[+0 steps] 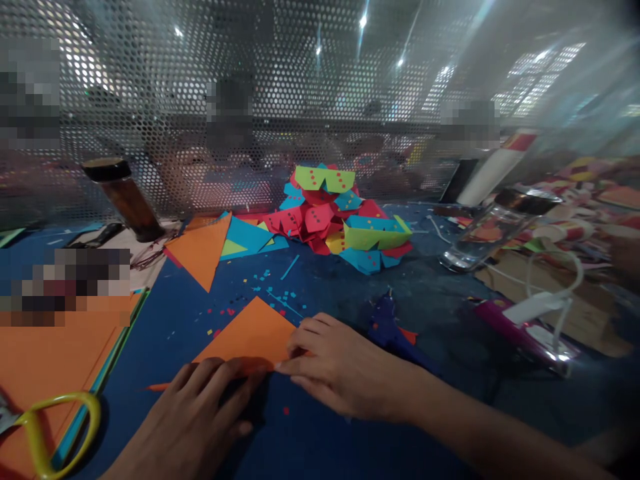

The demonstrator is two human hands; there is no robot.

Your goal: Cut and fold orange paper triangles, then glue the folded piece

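A folded sheet of orange paper (250,337) lies on the blue table with one corner pointing away from me. Along its near edge my left hand (200,407) rests with bent fingers, holding the fold down. My right hand (335,367) is closed on the right side of that edge, its thumb and fingertips together at the paper. A thin orange point of the paper (159,387) sticks out left of my left hand. Just beyond my right hand lies a dark blue tool with a narrow tip (384,317), partly behind my forearm.
Yellow-handled scissors (93,417) lie on an orange paper stack (75,360) at left. Farther back are orange triangles (203,247), a heap of folded coloured pieces (320,220), a dark bottle (125,200) and a clear bottle (493,230). A purple device (525,333) sits right.
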